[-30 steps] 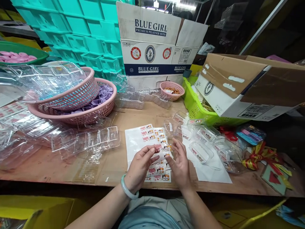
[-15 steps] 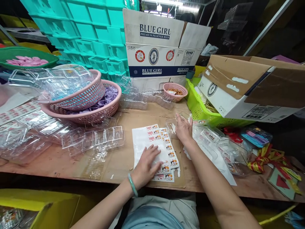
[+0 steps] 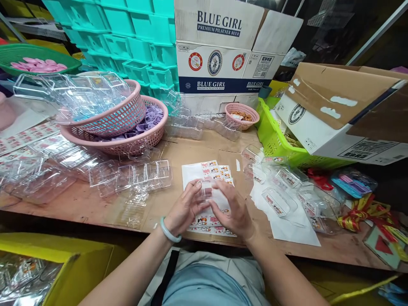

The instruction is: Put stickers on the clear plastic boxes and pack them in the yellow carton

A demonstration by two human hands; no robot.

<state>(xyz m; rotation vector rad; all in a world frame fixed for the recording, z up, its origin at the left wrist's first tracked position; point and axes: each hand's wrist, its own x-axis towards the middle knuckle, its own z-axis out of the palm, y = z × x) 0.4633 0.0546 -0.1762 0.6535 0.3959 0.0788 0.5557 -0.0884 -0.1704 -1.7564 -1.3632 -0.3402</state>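
Observation:
A small clear plastic box (image 3: 206, 190) is held above the sticker sheets. My left hand (image 3: 185, 208) grips its left end between thumb and fingers. My right hand (image 3: 234, 210) curves round the right end, thumb and index fingertips at its edges. Beneath both hands lie white sticker sheets (image 3: 191, 172) printed with cartoon cats and pink lettering. To the right, several clear plastic boxes with cat stickers (image 3: 276, 202) lie on white backing paper (image 3: 298, 233).
Clear trays (image 3: 145, 175) lie at left, beside stacked pink baskets (image 3: 121, 146) with purple pieces and clear packs. A small pink basket (image 3: 242, 115) stands behind. A lime green crate (image 3: 267, 121) carries an open carton (image 3: 318, 123). Teal crates (image 3: 127, 42) and a beer carton (image 3: 219, 63) form the back.
My right hand has come back from the clear boxes at right to the middle. My left hand has risen off the sticker sheets. Both hands are now at a small clear box.

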